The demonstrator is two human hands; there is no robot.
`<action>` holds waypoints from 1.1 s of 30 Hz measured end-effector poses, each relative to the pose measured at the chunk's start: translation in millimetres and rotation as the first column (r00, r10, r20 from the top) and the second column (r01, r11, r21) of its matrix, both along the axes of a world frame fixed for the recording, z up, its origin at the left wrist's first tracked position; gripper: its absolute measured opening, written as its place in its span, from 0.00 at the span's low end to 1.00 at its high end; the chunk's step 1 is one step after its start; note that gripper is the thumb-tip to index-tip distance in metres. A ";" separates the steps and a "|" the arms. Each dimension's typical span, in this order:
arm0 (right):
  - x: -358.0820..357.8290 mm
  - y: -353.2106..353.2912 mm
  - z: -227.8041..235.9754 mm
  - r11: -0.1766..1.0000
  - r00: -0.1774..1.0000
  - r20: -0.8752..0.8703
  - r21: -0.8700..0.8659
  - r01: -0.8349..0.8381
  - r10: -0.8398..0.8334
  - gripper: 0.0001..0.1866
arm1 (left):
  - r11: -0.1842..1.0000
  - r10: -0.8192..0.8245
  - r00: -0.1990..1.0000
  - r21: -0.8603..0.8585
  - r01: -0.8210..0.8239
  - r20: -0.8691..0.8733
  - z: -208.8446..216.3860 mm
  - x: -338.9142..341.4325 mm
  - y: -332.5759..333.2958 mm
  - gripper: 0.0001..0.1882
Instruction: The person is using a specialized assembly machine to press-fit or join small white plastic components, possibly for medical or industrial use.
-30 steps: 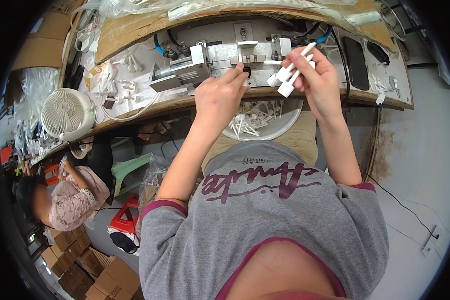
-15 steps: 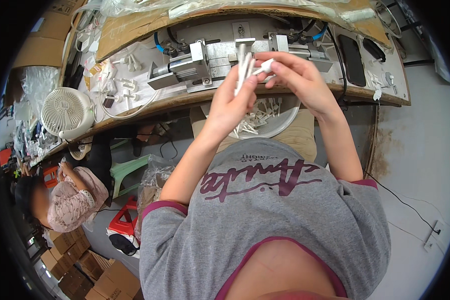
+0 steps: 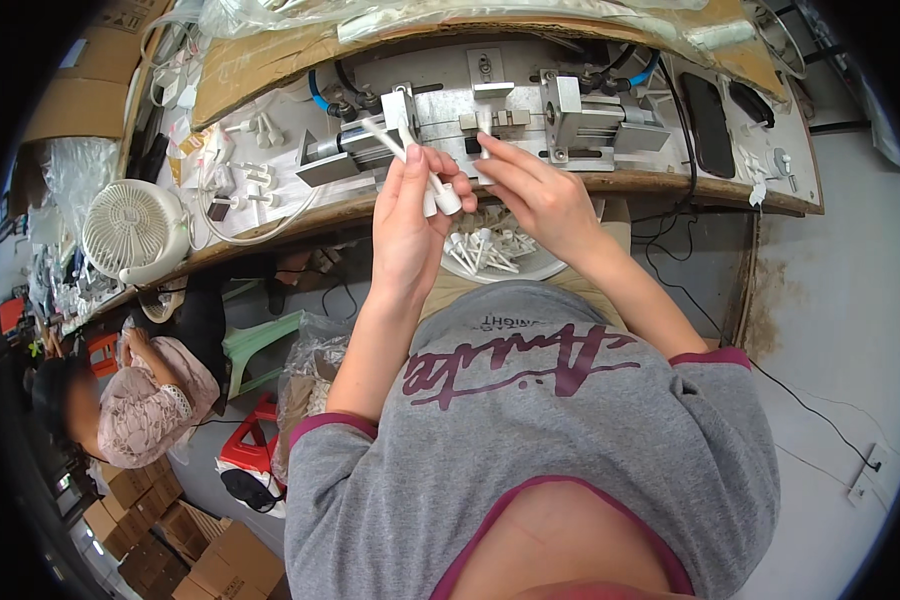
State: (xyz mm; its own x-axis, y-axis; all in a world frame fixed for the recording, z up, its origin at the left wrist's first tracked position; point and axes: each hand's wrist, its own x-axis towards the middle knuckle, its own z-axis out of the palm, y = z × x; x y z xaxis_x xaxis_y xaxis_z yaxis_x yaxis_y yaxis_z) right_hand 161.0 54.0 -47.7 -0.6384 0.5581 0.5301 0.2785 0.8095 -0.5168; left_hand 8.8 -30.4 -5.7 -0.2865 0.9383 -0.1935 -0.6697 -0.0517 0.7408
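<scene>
My left hand [image 3: 407,220] is closed around a few white plastic stems with cylindrical heads [image 3: 448,201]; their thin ends stick up past the fingers. To its right, my right hand [image 3: 558,210] pinches a similar white stemmed piece [image 3: 484,122], held upright against the small metal holder [image 3: 510,118] in the middle of the bench fixture. The piece's lower part is mostly hidden by my fingers. Below both hands, a round pale basin [image 3: 560,268] on my lap holds a heap of such white pieces [image 3: 485,250].
Metal cylinder blocks [image 3: 370,135] [image 3: 595,120] with blue hoses flank the holder. A white fan [image 3: 133,227] and loose white parts [image 3: 260,178] lie left; a phone [image 3: 706,125] lies right. A cardboard sheet [image 3: 270,80] overhangs the back. A co-worker [image 3: 150,400] sits at left.
My hands have moved apart. The left went left and tilted its bundle of stems; the right brought a white piece to the metal holder, and the basin shows more.
</scene>
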 end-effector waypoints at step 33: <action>-5.1 -2.1 49.1 0.966 0.961 -0.109 -0.014 -0.258 0.255 0.14 | 1.000 0.002 1.000 0.025 -0.002 -0.005 3.9 13.9 6.3 0.18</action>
